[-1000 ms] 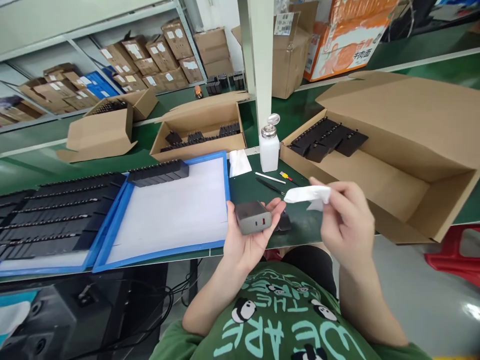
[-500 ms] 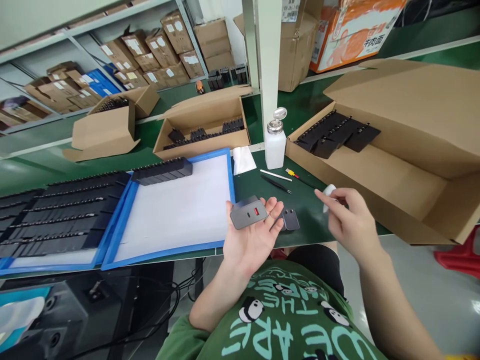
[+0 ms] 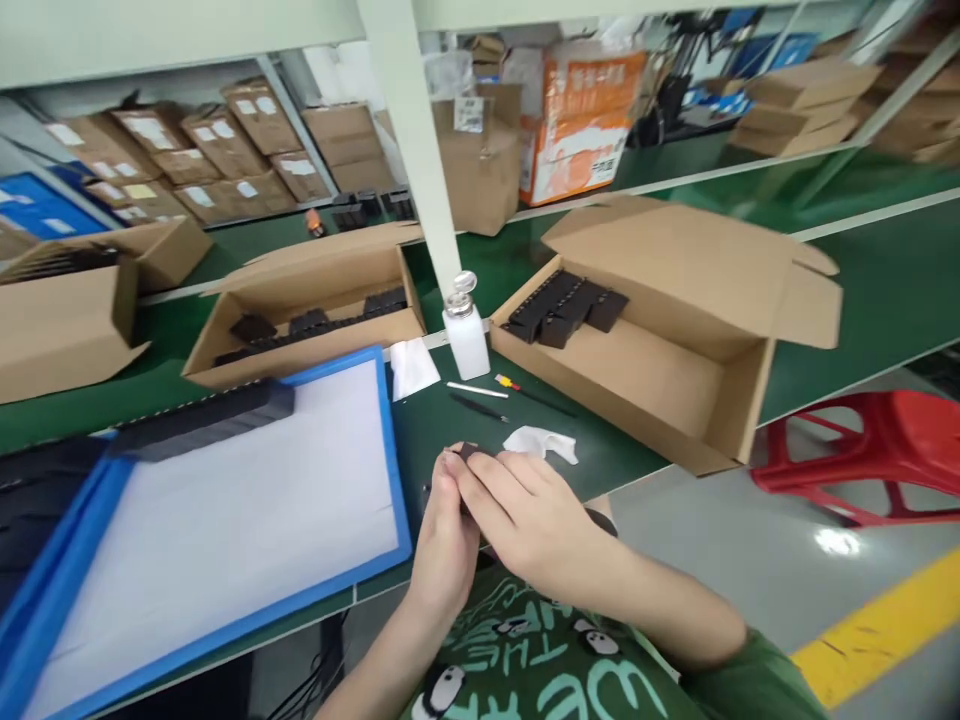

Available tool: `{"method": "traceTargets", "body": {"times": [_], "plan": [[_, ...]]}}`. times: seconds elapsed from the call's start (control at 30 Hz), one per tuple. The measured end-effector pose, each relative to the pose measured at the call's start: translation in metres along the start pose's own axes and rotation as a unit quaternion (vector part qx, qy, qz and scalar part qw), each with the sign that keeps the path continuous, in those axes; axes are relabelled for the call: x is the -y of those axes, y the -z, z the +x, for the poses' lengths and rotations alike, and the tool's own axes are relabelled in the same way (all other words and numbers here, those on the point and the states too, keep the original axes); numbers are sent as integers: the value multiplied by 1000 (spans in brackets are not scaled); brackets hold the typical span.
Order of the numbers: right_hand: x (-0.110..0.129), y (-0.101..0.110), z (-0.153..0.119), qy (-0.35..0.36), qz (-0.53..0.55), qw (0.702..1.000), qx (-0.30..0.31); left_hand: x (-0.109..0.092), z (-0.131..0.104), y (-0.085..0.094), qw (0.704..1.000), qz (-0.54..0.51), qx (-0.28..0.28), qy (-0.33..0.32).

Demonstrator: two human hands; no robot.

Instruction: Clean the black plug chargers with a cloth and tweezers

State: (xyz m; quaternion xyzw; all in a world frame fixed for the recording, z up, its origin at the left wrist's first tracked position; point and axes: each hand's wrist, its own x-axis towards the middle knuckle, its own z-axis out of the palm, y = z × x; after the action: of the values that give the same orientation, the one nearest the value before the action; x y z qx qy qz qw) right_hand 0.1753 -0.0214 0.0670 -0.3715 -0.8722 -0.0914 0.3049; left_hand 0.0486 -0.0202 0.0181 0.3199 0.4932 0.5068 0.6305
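Both hands meet near the table's front edge around a dark charger block (image 3: 468, 452), mostly hidden by the fingers. My left hand (image 3: 444, 545) is wrapped round it from the left. My right hand (image 3: 529, 515) closes over it from the right, fingers bent across its top. Just beyond my right hand, a crumpled white cloth (image 3: 541, 442) lies on the green table (image 3: 420, 425). Black tweezers (image 3: 478, 407), a white stick (image 3: 478, 390) and a cable with a yellow tip (image 3: 508, 382) lie farther back, near a white bottle (image 3: 466, 340).
A blue-edged white tray (image 3: 247, 500) at the left holds a row of black blocks (image 3: 214, 418). Open cardboard boxes with black pieces stand at the back left (image 3: 315, 350) and right (image 3: 675, 400). A red stool (image 3: 877, 450) stands on the floor at the right.
My right hand has let go of the white cloth and come over to the charger in my left hand, whose fingers have closed round it. The view has turned to the right.
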Motion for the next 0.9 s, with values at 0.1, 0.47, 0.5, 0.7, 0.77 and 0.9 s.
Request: {"method": "traceTargets", "body": {"times": [0.1, 0.47, 0.5, 0.7, 0.77, 0.9], "plan": [[-25, 6, -7, -49, -1, 999, 7, 6, 10, 15, 990, 94, 85, -59], [-272, -9, -44, -302, 10, 953, 29, -15, 24, 72, 822, 496, 111, -257], [-281, -17, -43, -309, 17, 951, 27, -14, 24, 68, 806, 518, 124, -259], [-258, -6, -37, -336, 30, 941, 11, -14, 30, 54, 718, 620, 169, -268], [-217, 12, -37, -326, 40, 944, 22, -15, 32, 56, 696, 645, 167, -266], [-120, 31, -44, -230, 103, 966, 52, -11, 37, 56, 657, 682, 176, -270]]}}
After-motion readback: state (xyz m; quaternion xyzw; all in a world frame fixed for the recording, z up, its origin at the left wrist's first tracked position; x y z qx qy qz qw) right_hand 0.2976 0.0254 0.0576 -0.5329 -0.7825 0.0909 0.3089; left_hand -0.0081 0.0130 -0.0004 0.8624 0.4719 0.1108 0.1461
